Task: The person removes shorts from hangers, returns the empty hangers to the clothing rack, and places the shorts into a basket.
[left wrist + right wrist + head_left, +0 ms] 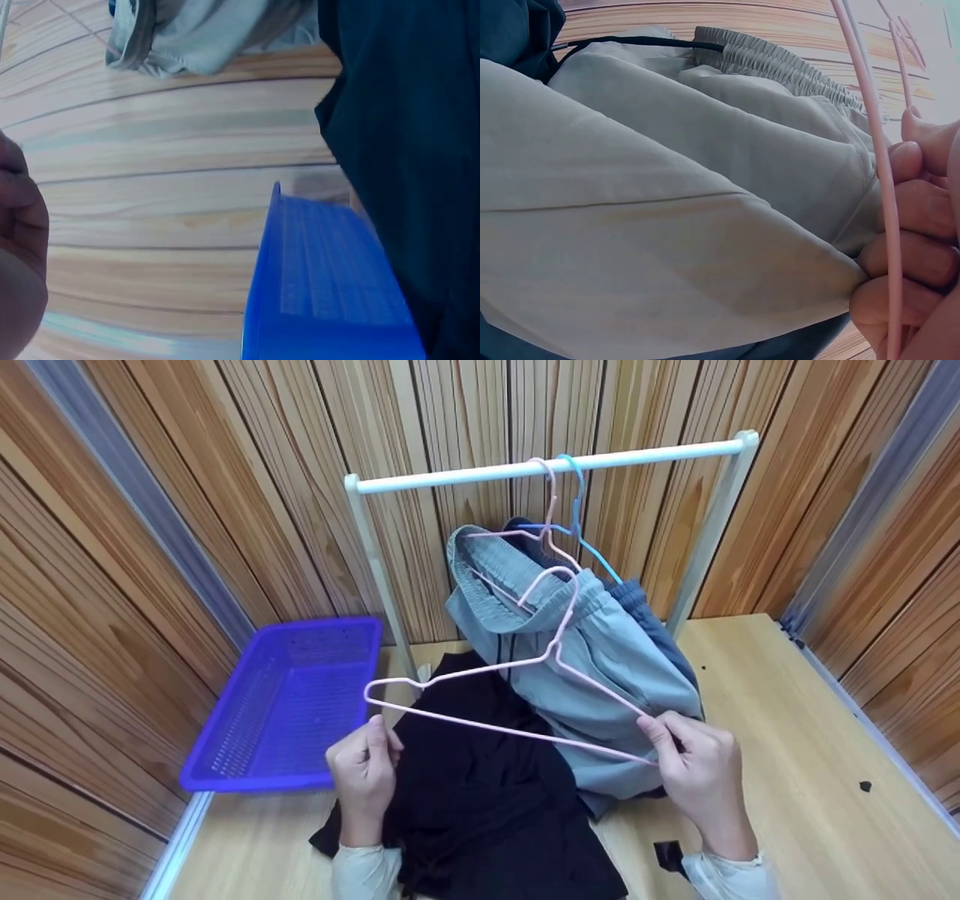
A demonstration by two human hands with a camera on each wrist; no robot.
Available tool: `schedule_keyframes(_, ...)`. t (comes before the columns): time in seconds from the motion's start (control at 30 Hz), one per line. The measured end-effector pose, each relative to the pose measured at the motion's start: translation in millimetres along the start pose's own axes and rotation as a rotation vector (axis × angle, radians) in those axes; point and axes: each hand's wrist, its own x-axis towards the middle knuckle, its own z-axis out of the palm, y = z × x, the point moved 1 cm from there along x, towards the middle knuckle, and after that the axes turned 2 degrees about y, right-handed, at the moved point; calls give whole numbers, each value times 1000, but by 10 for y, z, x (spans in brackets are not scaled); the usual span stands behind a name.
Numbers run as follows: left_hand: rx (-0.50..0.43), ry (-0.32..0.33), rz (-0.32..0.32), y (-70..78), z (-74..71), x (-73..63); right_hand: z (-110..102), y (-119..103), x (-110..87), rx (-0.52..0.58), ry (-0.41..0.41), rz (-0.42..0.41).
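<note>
A pink clothes hanger (480, 725) is held up in front of the rack, its hook upward and no clothing on it. My right hand (701, 761) grips its right corner, with the thumb on the sloping arm; the right wrist view shows the curled fingers (907, 247) beside the pink bar. My left hand (364, 769) is just below the hanger's left end, fingers curled and thumb up, with nothing visible in it. Beneath the hands a black garment (502, 810) lies on the table. Grey drawstring shorts (622, 645) hang behind the hanger.
A white rack (465, 475) stands at the back. On its bar hang another pink hanger (551, 499), bearing the grey shorts, and a blue hanger (577, 502) with a dark blue garment (637, 604). A purple-blue basket (315, 697) sits at left. Wood-patterned panels surround the table.
</note>
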Motion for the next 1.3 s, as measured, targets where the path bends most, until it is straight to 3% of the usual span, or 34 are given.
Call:
schedule_keyframes(0.23,27,-14,-72,-25,167,105,35,-17,-11,3,19,18)
schedule_keyframes(0.57,65,41,-125,-111,309,421,65,-47,-25,-20,99,68)
schedule_keyframes(0.83,151,73,-225,-211,394,719,89,-152,-21,-25,157,116)
schedule_keyframes(1.07,124,12,-325,-299,542,957,167,-336,14,-45,204,157)
schedule_keyframes(1.3,99,-47,-359,-350,699,1144,293,-556,98,-70,203,146)
